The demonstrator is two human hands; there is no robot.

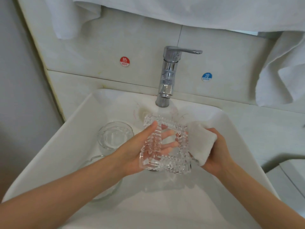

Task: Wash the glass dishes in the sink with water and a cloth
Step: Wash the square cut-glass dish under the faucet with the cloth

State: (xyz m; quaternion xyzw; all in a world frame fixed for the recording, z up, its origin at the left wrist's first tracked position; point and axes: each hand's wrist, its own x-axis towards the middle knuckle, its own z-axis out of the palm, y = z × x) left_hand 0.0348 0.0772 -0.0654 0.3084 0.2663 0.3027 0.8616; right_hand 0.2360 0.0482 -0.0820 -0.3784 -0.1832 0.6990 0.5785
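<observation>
The wash is sitting in its middle stretch, as I judge it: the person's left hand (132, 151) is clamping a square cut-glass dish (168, 164), thumb over its upper left edge and fingers spread apart behind it, showing through the glass. The dish is hanging tilted above the white sink (79, 116), right under the water (162, 111) running from the chrome faucet (168, 75). The right hand (219, 151) is wrapping round a folded white cloth (199, 142) and pressing it against the dish's right edge. This piece is being wiped and rinsed, not yet finished. A round glass bowl (113, 136) is waiting on the sink floor to the left, and a scalloped glass dish (94, 158) is lying nearer, so at least two pieces are looking left to do. The left forearm is covering most of that scalloped dish, the cloth is hiding the right fingertips, and I cannot tell whether either waiting piece is already clean.
</observation>
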